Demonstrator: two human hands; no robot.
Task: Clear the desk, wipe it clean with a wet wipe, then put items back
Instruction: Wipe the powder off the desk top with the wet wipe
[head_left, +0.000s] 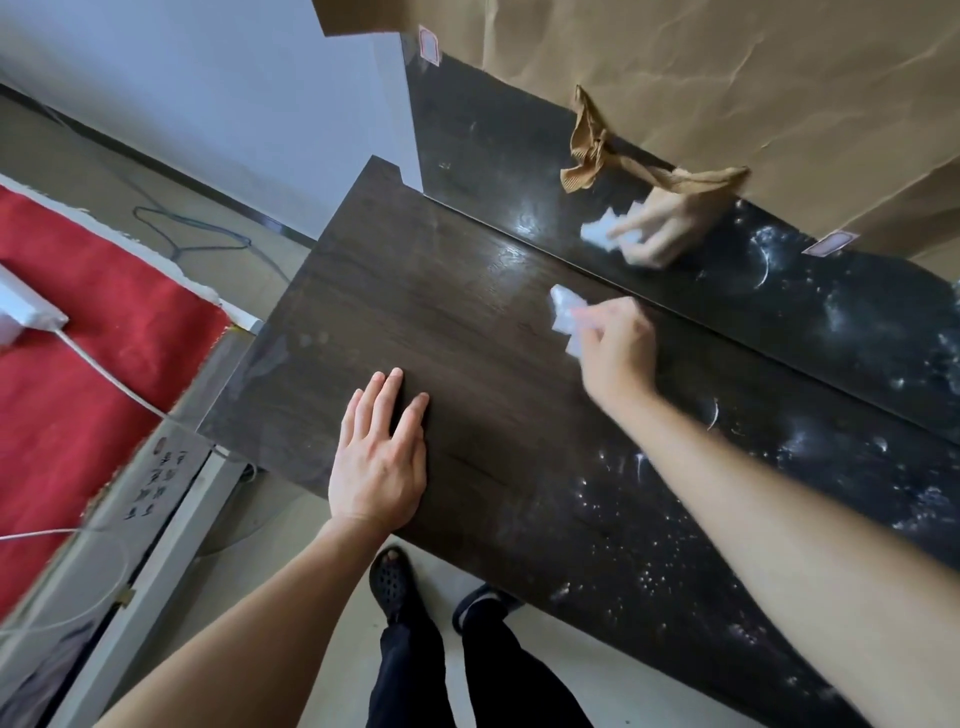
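A dark wood-grain desk (447, 332) fills the middle of the head view, bare of items. My right hand (615, 351) grips a crumpled white wet wipe (566, 317) and presses it on the desk near the back edge. My left hand (379, 457) lies flat, fingers apart, on the desk's front part. White dusty specks and smears (649, 545) cover the right side of the desk; the left side looks cleaner. A glossy dark panel (493, 150) behind the desk mirrors the hand and wipe.
Brown paper (727, 78) covers the wall behind, with a torn flap hanging. A red cloth (88, 338) lies at the left with a white cable and a white charger on it. Cables trail on the floor. My feet in dark sandals stand below the desk's front edge.
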